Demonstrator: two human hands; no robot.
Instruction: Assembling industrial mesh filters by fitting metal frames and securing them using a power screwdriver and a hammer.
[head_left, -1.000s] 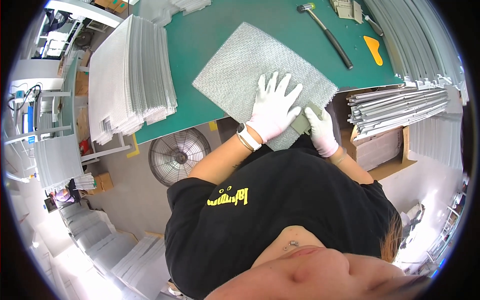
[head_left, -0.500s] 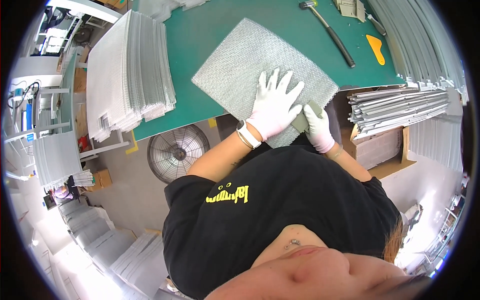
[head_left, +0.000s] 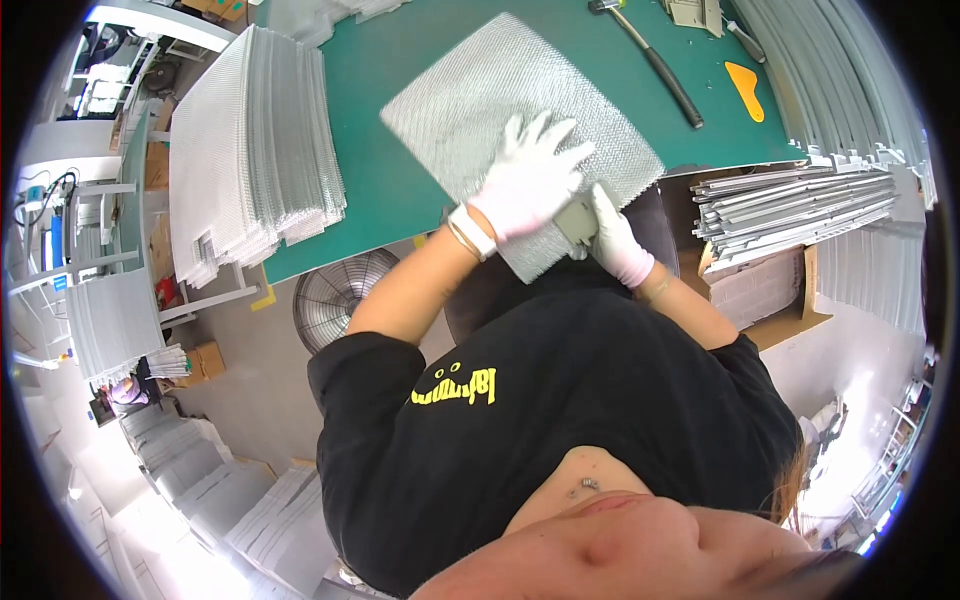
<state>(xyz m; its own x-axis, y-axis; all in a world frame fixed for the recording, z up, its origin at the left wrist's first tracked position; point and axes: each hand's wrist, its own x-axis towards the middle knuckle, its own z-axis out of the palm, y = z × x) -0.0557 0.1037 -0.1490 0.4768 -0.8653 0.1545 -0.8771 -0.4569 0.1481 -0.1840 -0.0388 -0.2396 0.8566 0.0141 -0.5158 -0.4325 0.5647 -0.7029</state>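
Note:
A silvery metal mesh sheet (head_left: pixel 505 85) lies turned cornerwise at the table's near edge, its nearest corner jutting out over that edge. My left hand (head_left: pixel 532 182), in a white glove, rests flat on the sheet with its fingers spread. At the sheet's lower right edge, my gloved right hand (head_left: pixel 618 242) grips a flat grey-green piece (head_left: pixel 577 223), thumb on top and the other fingers mostly hidden. The piece overlaps the mesh and sits just right of my left palm.
A tall stack of mesh sheets (head_left: pixel 255 140) stands left on the green table (head_left: pixel 385 190). Far right lie a hammer (head_left: pixel 655 65), a yellow scraper (head_left: pixel 745 90) and long grey strips (head_left: pixel 830 75). Metal strips (head_left: pixel 800 205) fill a carton at right. A floor fan (head_left: pixel 340 300) stands below.
My left hand has slid a little left, still flat on the mesh. My right hand and the grey-green piece have shifted left and nearer me. The sheet has turned slightly.

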